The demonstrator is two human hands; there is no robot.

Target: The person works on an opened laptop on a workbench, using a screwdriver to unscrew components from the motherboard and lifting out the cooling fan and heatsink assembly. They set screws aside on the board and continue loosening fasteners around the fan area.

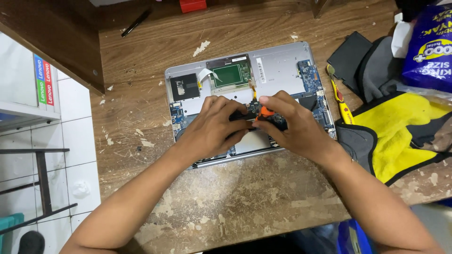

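An opened silver laptop base (282, 61) lies on the worn wooden table, its circuit boards and a green-edged touchpad board (229, 74) exposed. My left hand (212, 129) rests on the middle of the base, fingers curled on a dark part there. My right hand (289, 124) grips a small tool with an orange handle (266, 112), its tip down on the dark component between my hands. What lies under my fingers is hidden.
A yellow-handled tool (340, 96) lies just right of the laptop. A yellow and grey cloth (400, 127), a black flat case (349, 54) and a blue plastic bag (431, 47) crowd the right side. A black pen (135, 23) and a red object (193, 5) lie at the back.
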